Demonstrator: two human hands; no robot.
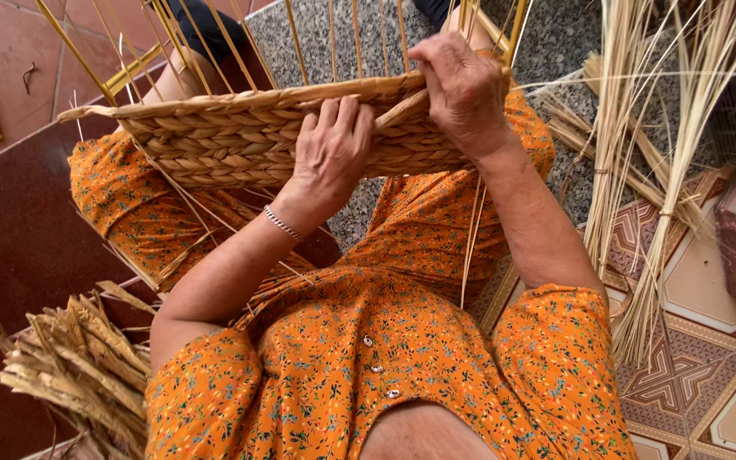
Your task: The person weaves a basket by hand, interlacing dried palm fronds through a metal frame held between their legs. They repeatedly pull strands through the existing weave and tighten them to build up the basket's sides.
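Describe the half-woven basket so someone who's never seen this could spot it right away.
Start at the orange floral dress; above the knees, both hands press on the woven basket. Unlike the loose dried bundle at lower left and the pale straw stalks at right, it is tightly plaited, with yellow ribs sticking up.

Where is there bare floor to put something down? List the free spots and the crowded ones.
Free: the dark red tiles left of the woven basket, above the dried leaf bundle; the patterned tiles at lower right. Crowded: the lap, where the left hand and right hand grip the basket; the straw stalks fill the right side.
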